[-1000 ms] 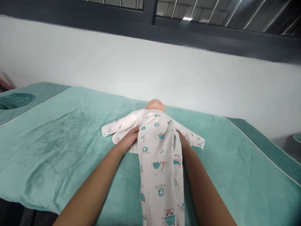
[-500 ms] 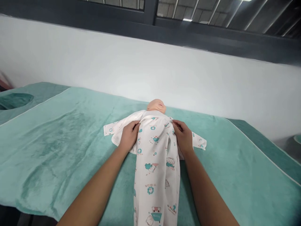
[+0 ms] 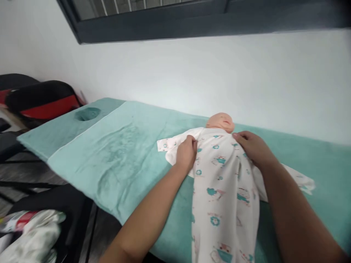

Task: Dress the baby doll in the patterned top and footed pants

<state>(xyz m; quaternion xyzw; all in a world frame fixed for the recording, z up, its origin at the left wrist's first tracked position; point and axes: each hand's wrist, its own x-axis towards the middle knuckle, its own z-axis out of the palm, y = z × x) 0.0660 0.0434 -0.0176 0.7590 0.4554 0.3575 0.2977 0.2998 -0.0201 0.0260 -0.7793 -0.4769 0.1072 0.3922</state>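
A baby doll (image 3: 221, 122) lies on its back, its head toward the wall. White printed baby pants (image 3: 219, 182) cover its front from the neck down past the lower edge of view. Underneath, a white printed baby jacket (image 3: 171, 144) has its sleeves spread to both sides. My left hand (image 3: 187, 153) is closed on the pants' left edge at chest height. By the doll's neck, my right hand (image 3: 252, 146) pinches the upper right edge of the pants between thumb and fingers. The doll's body and limbs are hidden by the cloth.
A teal-covered massage table (image 3: 109, 146) with a face hole (image 3: 87, 114) runs along the white wall. Black and red chairs (image 3: 46, 98) stand at the far left. On a black seat (image 3: 68, 204) at lower left lies crumpled white cloth (image 3: 41, 233). A dark window frame (image 3: 153, 23) is above.
The view has swung left, bringing the chairs and seat into sight. My right hand has moved up toward the doll's neck along the pants' edge. My left hand stays at the opposite edge.
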